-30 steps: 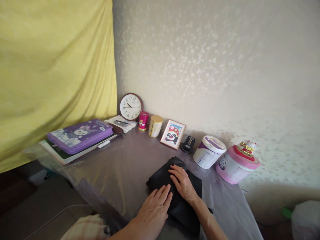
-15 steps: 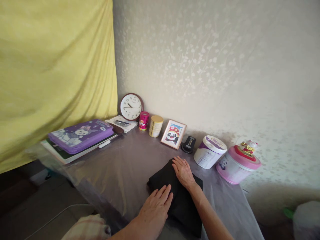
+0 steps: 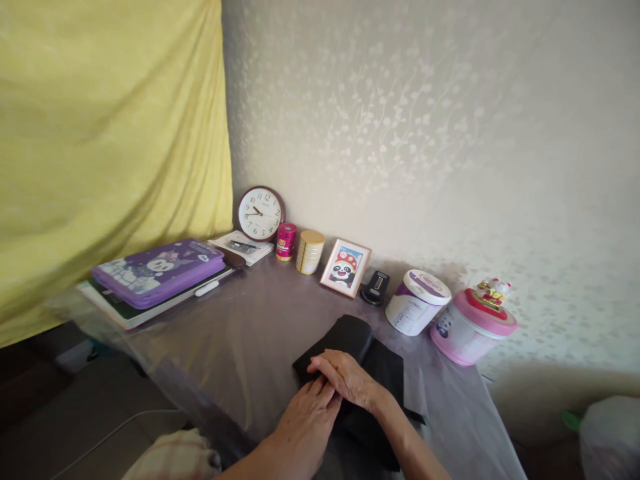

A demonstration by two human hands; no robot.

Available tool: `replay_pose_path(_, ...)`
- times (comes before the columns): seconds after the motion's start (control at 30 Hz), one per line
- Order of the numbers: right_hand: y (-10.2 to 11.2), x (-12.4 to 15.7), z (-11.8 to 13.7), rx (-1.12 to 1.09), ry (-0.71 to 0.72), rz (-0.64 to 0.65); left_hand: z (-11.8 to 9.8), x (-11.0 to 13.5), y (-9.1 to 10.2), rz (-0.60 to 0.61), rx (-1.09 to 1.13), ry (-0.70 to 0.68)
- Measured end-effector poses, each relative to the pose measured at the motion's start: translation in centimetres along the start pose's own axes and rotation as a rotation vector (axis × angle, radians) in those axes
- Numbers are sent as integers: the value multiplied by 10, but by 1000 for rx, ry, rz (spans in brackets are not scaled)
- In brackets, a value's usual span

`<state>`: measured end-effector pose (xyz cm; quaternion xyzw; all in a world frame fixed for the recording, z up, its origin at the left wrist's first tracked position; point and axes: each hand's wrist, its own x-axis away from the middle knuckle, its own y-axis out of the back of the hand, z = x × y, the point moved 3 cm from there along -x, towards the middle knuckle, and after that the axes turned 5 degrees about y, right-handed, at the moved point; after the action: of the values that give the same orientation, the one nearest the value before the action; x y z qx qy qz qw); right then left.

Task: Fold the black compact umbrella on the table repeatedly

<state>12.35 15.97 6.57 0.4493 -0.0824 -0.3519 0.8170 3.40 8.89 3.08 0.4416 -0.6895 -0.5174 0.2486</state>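
A folded black cloth (image 3: 345,337) lies on the table, its left part puffed into a rounded fold. My left hand (image 3: 307,417) rests flat on its near left side, fingers stretched out and holding nothing. Just beyond it, my right hand (image 3: 350,380) is laid across the middle of the cloth, its fingers bent slightly and pointing left. They overlap the fingertips of my left hand, and I see nothing held in them. The right fingertips are partly hidden. A narrow black strip sticks out from the cloth's right side.
Along the wall stand a clock (image 3: 261,213), a pink can (image 3: 286,242), a yellow tin (image 3: 310,253), a framed panda picture (image 3: 345,268), a black stand (image 3: 375,288), a white-purple tub (image 3: 417,303) and a pink tub (image 3: 465,333). A purple case (image 3: 160,272) lies on books at left.
My right hand has come back from the cloth's far edge to my left hand's fingertips. The far fold has puffed up, and a strip shows at right. My left hand has barely moved.
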Motion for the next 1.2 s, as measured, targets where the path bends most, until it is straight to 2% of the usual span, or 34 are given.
replay_pose_path(0.13,12,7,-37,237,-2,-198,3,2,-1,16,24,25)
replay_pose_path(0.3,33,17,-87,362,-169,-389,6,3,-5,92,35,59)
replay_pose_path(0.43,51,35,-102,435,-324,-538,5,2,-4,97,30,58)
replay_pose_path(0.63,61,96,-93,480,-501,-713,0,3,8,96,59,75)
replay_pose_path(0.7,57,120,-89,414,-591,-771,-1,4,11,87,58,68)
replay_pose_path(0.8,46,145,-83,205,-726,-816,-3,5,15,105,36,73)
replay_pose_path(0.93,27,153,-67,-119,-802,-765,-6,6,19,143,5,90)
replay_pose_path(1.07,17,150,-51,-190,-825,-819,-6,6,23,139,-5,94)
replay_pose_path(1.2,7,147,-44,-318,-783,-841,-3,4,22,161,-7,101)
